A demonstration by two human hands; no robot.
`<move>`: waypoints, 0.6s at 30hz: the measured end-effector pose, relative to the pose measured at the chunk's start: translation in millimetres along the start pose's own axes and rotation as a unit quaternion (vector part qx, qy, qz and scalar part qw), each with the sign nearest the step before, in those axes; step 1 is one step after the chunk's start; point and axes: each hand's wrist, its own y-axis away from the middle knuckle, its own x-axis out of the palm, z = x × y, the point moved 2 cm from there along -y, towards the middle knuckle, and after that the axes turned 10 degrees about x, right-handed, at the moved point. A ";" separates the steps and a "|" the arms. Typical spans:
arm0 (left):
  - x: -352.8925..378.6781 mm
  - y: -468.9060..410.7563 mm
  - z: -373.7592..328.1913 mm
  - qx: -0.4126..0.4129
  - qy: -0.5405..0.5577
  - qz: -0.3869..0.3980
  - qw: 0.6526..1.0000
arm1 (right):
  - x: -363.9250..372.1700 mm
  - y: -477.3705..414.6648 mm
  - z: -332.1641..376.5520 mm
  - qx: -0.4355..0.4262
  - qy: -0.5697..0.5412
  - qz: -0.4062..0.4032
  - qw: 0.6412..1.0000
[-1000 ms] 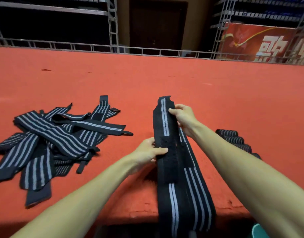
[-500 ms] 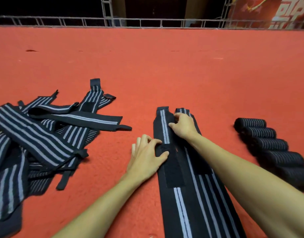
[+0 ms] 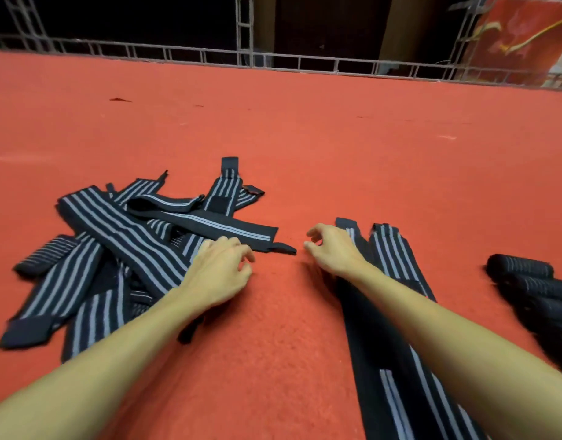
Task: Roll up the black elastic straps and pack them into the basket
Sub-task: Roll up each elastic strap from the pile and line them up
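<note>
Straps [image 3: 120,230] lie in a loose heap on the red cloth [image 3: 305,147] to my left. Two flat straps [image 3: 390,258] stretch under my right forearm, and finished rolls [image 3: 524,271] sit far right. I judge them light, limp and springy, best pinched at a narrow end tab. My left hand [image 3: 219,271] hovers at the heap's edge and my right hand [image 3: 333,249] beside the flat pair's far end. Both are loosely curled and empty. I see no basket.

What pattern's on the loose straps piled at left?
Black with pale grey lengthwise stripes; the head view shows it best on the strap pile.
</note>
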 end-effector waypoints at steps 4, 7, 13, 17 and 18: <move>15.2 20.0 43.8 -0.064 0.036 -0.017 0.997 | 28.4 -23.3 35.0 0.005 -0.005 0.039 0.999; 24.2 23.1 51.0 -0.072 0.087 -0.058 0.992 | 49.6 -44.5 53.7 -0.016 0.024 0.040 0.999; 24.5 19.6 58.4 -0.088 0.127 -0.087 0.984 | 82.4 -66.7 76.8 0.010 0.096 0.042 0.994; 21.0 20.5 58.6 -0.085 0.137 -0.102 0.982 | 74.7 -61.7 78.0 0.017 -0.012 0.067 0.998; 19.0 21.5 58.2 -0.090 0.142 -0.104 0.980 | 66.1 -56.7 74.9 0.020 -0.037 0.069 0.997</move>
